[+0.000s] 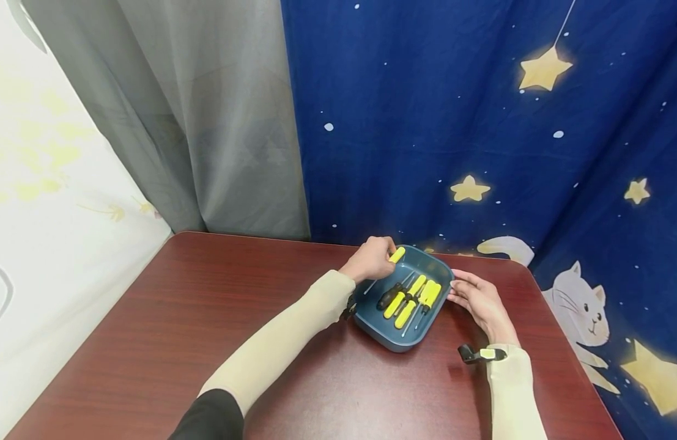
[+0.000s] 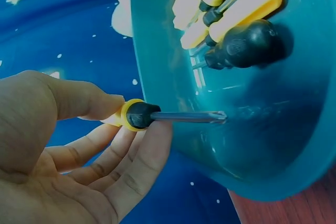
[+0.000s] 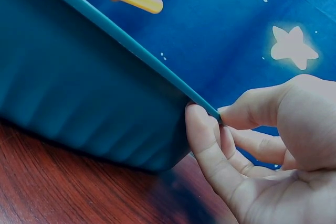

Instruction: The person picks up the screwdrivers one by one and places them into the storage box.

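A yellow-handled screwdriver (image 2: pixel 184 116) with a black collar and a cross-shaped tip is pinched in my left hand (image 1: pixel 371 259). Its shaft points over the blue box (image 1: pixel 371 329), near the back left rim. Thumb and fingers of my right hand (image 3: pixel 262 145) pinch the box's rim at its right side. Inside the box lie several yellow-handled screwdrivers (image 1: pixel 406 313) in a cluster toward the right. Beside them is a stubby black-handled screwdriver (image 2: pixel 247 44).
The box stands near the back edge of a reddish-brown wooden table (image 1: pixel 239 293). Behind the table hang a grey curtain (image 1: pixel 233 122) and a blue curtain (image 1: pixel 404 122) with stars. White cloth (image 1: pixel 52 214) hangs at the left.
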Available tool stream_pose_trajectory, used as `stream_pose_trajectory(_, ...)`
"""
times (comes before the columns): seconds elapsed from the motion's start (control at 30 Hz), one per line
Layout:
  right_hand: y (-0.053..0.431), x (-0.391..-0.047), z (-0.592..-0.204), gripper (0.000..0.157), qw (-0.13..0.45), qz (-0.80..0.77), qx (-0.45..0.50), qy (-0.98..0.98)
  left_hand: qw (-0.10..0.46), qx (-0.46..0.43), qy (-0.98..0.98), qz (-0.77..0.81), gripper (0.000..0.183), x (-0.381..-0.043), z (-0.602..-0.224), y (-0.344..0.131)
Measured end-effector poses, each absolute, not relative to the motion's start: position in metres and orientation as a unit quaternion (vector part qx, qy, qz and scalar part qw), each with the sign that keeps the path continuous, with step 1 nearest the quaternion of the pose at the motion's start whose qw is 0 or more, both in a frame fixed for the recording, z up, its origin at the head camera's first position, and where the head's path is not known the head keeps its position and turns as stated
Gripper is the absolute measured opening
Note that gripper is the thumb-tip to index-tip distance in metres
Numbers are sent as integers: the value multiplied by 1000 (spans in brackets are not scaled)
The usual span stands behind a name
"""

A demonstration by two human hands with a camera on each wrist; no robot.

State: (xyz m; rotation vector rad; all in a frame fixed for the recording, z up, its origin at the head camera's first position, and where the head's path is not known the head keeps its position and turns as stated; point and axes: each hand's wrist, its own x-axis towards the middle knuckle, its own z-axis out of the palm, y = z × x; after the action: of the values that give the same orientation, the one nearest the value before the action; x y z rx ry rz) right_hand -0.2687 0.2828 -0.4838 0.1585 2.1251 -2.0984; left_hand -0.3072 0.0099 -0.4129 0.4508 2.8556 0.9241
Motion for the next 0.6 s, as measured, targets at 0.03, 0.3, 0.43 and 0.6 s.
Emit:
stream_pose_trajectory(0.03, 283, -269, -484, 53, 76, -700, 52, 709, 57, 147, 942, 295, 28, -308, -414, 12)
stream_pose_trajectory(0.3, 283, -268, -483, 53, 79, -702, 53, 706, 101, 142, 957, 233, 21, -318, -415, 25)
stream_pose_trajectory(0.43, 283, -269, -483, 54, 81, -703, 50, 705, 111, 141, 962, 206, 20, -321, -414, 30)
stream_pose_trajectory(0.6, 282, -270, -484, 52, 78, -703, 50, 705, 109, 165, 967, 160, 12, -322, -416, 38)
